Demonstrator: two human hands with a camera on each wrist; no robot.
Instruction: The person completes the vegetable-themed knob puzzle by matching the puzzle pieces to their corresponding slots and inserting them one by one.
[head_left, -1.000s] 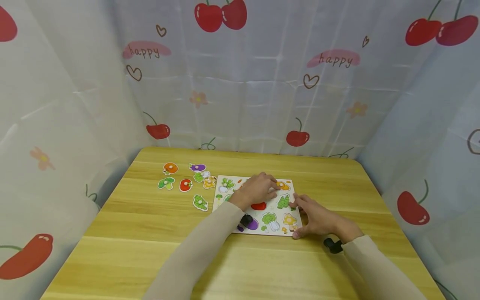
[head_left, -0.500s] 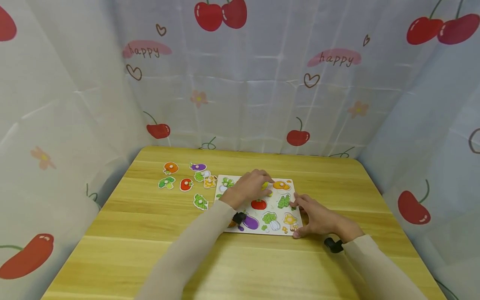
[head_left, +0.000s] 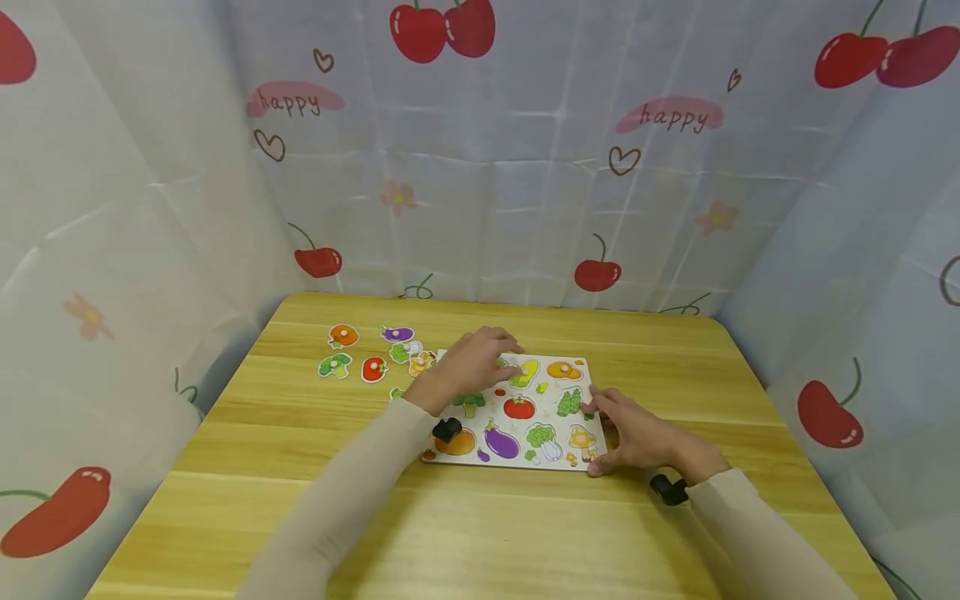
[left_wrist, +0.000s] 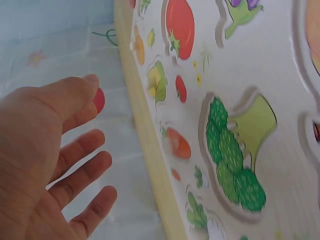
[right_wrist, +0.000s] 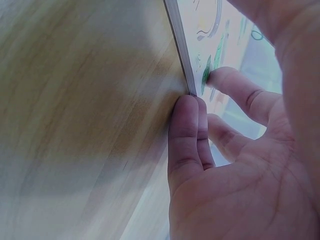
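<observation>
A white puzzle board [head_left: 558, 417] with vegetable-shaped recesses lies flat on the wooden table. Over its far left part is my left hand [head_left: 474, 358], fingers spread loosely and nothing in them. The left wrist view has this hand [left_wrist: 55, 150] beside the board's edge, with the broccoli recess [left_wrist: 235, 150] in plain sight. My right hand [head_left: 633, 435] rests at the board's right side, thumb at the near corner and fingertips on the edge farther up. Seen from the right wrist, fingers [right_wrist: 185, 135] touch the board's side while another fingertip overlaps its printed face.
Loose knobbed vegetable pieces lie left of the board: an orange pumpkin [head_left: 342, 336], broccoli [head_left: 334, 365], a tomato [head_left: 373, 369], an eggplant [head_left: 397, 333] and several more, partly overlapping. A curtain [head_left: 480, 167] printed with cherries stands behind the table [head_left: 495, 533] and at its sides.
My left hand has moved left across the board from the orange shape at its far right, uncovering the corn, tomato and eggplant shapes. My right hand has stayed at the edge.
</observation>
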